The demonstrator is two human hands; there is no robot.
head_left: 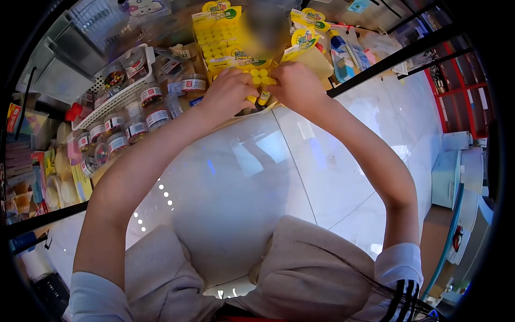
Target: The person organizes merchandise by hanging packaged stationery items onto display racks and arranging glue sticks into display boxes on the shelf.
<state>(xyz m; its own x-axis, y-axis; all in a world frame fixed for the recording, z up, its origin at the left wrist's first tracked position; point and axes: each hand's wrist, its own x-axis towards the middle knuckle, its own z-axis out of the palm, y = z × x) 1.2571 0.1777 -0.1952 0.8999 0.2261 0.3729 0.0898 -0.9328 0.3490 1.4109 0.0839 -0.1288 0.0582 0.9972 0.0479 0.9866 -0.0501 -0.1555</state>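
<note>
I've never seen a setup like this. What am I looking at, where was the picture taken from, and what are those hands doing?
There is no machine here: these are a person's own bare hands. The single picture comes from a camera worn on the head, looking forward and down, so you also see the person's beige trousers. The black-framed shelf bears yellow display boxes and, to the left, clear labelled jars beside a white basket. The left hand and right hand are both at a cluster of yellow-capped tubes. The right fingertips are at one tilted tube; how firm the grip is, I cannot tell.
</note>
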